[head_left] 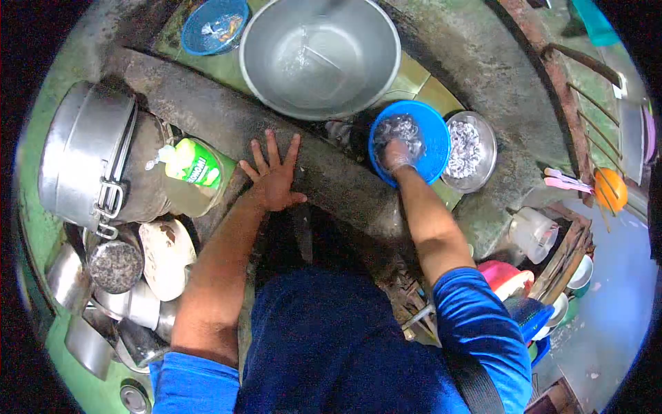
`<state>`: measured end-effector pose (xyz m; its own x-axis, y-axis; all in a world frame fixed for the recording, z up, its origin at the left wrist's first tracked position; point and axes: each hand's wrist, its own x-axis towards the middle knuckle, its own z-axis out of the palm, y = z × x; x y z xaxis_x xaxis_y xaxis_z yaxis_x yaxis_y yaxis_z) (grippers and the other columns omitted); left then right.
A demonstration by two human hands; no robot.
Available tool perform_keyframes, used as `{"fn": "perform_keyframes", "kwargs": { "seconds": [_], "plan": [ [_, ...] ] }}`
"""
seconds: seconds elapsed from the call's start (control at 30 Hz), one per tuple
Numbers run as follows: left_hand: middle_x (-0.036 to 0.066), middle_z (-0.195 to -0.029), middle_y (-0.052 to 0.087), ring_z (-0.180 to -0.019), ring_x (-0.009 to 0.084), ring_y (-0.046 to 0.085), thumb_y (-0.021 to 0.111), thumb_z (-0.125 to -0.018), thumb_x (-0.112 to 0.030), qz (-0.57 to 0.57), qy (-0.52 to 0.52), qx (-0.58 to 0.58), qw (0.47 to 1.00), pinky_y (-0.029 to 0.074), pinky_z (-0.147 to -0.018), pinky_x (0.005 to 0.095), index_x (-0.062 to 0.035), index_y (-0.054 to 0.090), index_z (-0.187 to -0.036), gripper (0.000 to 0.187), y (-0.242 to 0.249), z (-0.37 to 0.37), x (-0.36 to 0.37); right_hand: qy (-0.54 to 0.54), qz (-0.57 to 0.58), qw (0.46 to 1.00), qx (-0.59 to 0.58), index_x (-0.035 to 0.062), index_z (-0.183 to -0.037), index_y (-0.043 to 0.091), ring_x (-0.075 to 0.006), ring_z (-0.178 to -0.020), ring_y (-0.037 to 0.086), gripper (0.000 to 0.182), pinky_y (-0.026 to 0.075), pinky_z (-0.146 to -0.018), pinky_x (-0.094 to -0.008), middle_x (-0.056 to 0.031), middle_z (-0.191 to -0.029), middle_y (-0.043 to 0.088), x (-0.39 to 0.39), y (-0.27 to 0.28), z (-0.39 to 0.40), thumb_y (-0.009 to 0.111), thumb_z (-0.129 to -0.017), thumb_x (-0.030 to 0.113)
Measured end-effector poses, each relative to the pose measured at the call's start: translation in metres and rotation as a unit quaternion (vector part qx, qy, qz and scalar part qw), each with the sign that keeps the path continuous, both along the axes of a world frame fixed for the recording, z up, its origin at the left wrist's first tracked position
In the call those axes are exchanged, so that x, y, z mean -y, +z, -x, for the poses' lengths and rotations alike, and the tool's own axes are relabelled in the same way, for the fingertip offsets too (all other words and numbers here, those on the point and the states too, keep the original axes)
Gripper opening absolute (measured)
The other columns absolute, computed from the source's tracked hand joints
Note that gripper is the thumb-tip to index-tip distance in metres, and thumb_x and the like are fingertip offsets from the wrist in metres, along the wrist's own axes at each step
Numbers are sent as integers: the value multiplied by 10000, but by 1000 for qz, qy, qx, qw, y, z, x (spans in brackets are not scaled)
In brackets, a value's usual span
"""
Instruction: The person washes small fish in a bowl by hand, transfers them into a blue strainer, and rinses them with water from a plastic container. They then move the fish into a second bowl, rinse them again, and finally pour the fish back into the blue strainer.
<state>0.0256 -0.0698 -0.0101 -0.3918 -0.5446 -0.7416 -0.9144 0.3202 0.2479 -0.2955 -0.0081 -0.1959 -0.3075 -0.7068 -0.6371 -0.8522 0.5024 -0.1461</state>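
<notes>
My left hand [277, 181] lies with its fingers spread on the grey concrete ledge [338, 176], holding nothing. My right hand [398, 157] reaches down into a blue plastic basin [442, 141]. Around it is something rippled, dark and white, which looks like stirred water; the fingers are hidden in it. Touching the basin's right side is a steel bowl [490, 155] with a similar rippled black-and-white surface. A large grey metal basin [321, 52] holding water stands just beyond the ledge. Left of my left hand is a green-labelled plastic pouch [196, 165].
A large lidded metal pot [86, 155] stands at the left, above a heap of metal pots and lids [131, 303]. A small blue basin [189, 41] with small items sits at the far left back. A clear plastic jug [534, 234] and an orange ball-like object [610, 190] are at the right.
</notes>
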Motion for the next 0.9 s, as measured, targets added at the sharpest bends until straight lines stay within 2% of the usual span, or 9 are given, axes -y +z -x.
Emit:
{"fn": "perform_keyframes", "kwargs": {
  "seconds": [0.2, 0.27, 0.37, 0.4, 0.47, 0.53, 0.63, 0.7, 0.9],
  "plan": [
    [263, -1478, -302, -1323, 606, -173, 808, -697, -429, 7, 1, -6, 1000, 65, -942, 817, -288, -153, -1488, 1253, -4, -3, -2, -19, 55, 997, -48, 36, -972, 691, -448, -833, 647, 321, 499, -807, -508, -244, -918, 669, -3, -5, 15, 531, -843, 283],
    [264, -1478, -301, -1322, 610, -168, 810, -694, -430, 10, -1, -10, 1000, 71, -935, 821, -287, -148, -1490, 1254, -6, -4, 0, -415, 247, 854, 194, 53, -1137, 651, -315, -954, 641, 439, 508, -790, -436, -140, -1036, 677, -4, 42, 10, 583, -897, 414],
    [269, -1480, -293, -1320, 612, -170, 815, -690, -420, 32, -9, -29, 999, 75, -927, 825, -284, -137, -1493, 1253, -9, -6, -5, -593, 133, 656, 448, 121, -1134, 646, -271, -894, 659, 408, 511, -713, -418, -106, -1040, 683, -18, 52, 50, 555, -888, 434],
    [271, -1481, -288, -1319, 613, -172, 818, -687, -417, 30, -9, -16, 999, 76, -927, 825, -283, -135, -1493, 1256, -7, -4, -4, -593, 159, 663, 429, 86, -1206, 603, -285, -1021, 619, 440, 503, -776, -428, -126, -1164, 638, -13, 90, 33, 564, -888, 388],
    [273, -1482, -284, -1318, 614, -173, 821, -684, -414, 31, -10, -3, 999, 76, -926, 824, -282, -133, -1494, 1259, -7, -2, -3, -407, 248, 847, 236, 52, -1237, 569, -310, -1077, 592, 462, 495, -843, -424, -149, -1211, 614, -28, 43, 45, 600, -862, 321],
    [277, -1483, -279, -1319, 612, -174, 825, -679, -415, 24, 1, -27, 999, 72, -929, 823, -280, -137, -1493, 1267, -7, -6, -4, -207, 129, 964, 104, 25, -1195, 590, -345, -1130, 559, 473, 421, -985, -399, -182, -1210, 610, -20, 64, 14, 682, -798, 265],
    [270, -1481, -291, -1321, 608, -177, 823, -685, -410, 16, 4, -7, 1000, 63, -934, 820, -289, -145, -1490, 1265, -5, -1, -4, -63, 172, 971, 154, 44, -1188, 592, -373, -1112, 569, 418, 429, -983, -412, -208, -1165, 621, -38, -11, 1, 635, -813, 225],
    [265, -1481, -297, -1321, 604, -184, 820, -690, -404, 13, 5, -7, 1000, 58, -936, 818, -295, -148, -1489, 1260, -4, -1, -3, 135, 257, 953, -82, 16, -1121, 599, -405, -1052, 592, 328, 468, -936, -428, -242, -1191, 591, -30, -35, -4, 554, -829, 156],
    [256, -1478, -310, -1325, 598, -186, 815, -700, -395, 5, 3, 0, 1000, 58, -946, 810, -298, -154, -1487, 1252, -2, -1, -2, -19, 6, 997, 73, -4, -1128, 599, -419, -1026, 608, 335, 483, -896, -460, -260, -1104, 630, -15, -41, 18, 516, -819, 97]
  ]
}}
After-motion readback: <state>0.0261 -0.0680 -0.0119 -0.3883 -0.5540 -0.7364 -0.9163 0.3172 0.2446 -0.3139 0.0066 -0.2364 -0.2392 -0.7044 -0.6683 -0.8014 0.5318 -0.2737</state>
